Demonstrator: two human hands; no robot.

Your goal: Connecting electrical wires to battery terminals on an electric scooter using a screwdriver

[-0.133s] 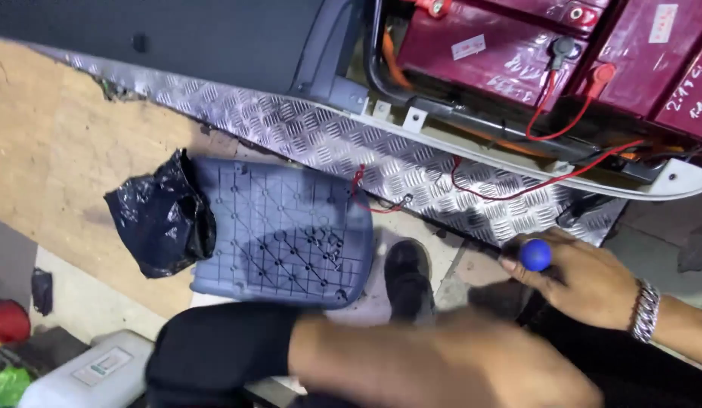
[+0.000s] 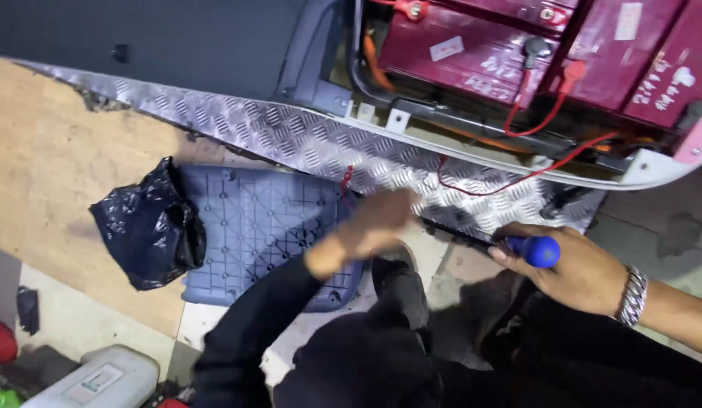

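Bag (image 2: 148, 227) left of panel (image 2: 268, 234), batteries (image 2: 472, 45) behind.

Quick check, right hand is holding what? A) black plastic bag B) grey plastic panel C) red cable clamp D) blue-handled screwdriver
D: the right hand has its fingers wrapped round the blue-handled screwdriver by the checker-plate edge, while the black plastic bag lies apart on the floor beside the grey plastic panel.
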